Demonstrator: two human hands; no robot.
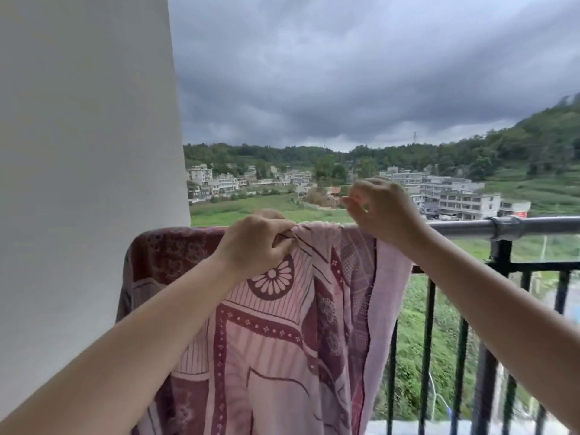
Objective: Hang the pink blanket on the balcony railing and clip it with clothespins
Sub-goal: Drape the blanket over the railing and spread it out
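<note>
Head view: no readable writing or brand anywhere; a red sign on a far building at right is too small to read. Pink blanket (276, 340) with dark red geometric and floral pattern is draped over the balcony railing (470, 227), hanging down the near side in folds, its left part against the white wall (84, 183). Right edge of the blanket shows a plain pale pink strip. Left hand (255, 243) has fingers curled, gripping a bunched fold of the blanket at the top rail. Right hand (381, 210) sits just above the rail at the blanket's right top edge, thumb and fingers drawn together in a pinch; whatever it pinches is blurred, a small greenish bit shows between the fingers, cannot tell if it is a clothespin. Heel of the right hand is over the blanket edge; contact unclear. Rail top is grey metal tube with a joint collar (507, 227), black vertical bars (431, 340) below. Beyond: green field, grey-white buildings, wooded hills, dark cloudy sky.
</note>
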